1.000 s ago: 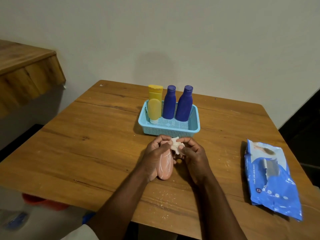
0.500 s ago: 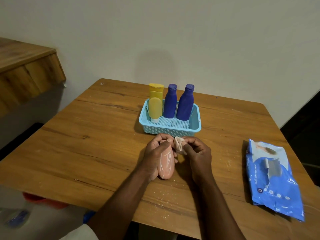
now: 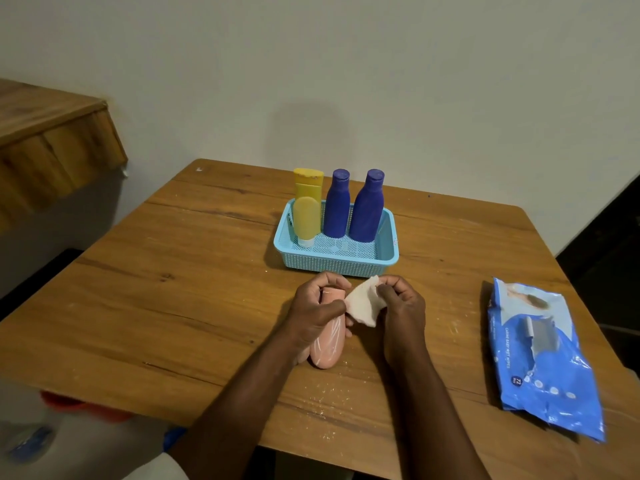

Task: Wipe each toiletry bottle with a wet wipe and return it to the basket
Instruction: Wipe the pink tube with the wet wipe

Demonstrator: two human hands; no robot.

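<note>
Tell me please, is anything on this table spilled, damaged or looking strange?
Yes. Small white specks lie scattered on the table near its front edge, below the pink bottle, like crumbs or powder. The wipes pack looks crumpled. The basket stands straight and its bottles are upright.

We see a plain pale wall (image 3: 381, 64) behind our brown wooden counter (image 3: 156, 306), with a wooden shelf (image 3: 52, 147) on the left.

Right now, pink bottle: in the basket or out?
Out. The left hand holds the pink bottle over the table, in front of the blue basket.
</note>
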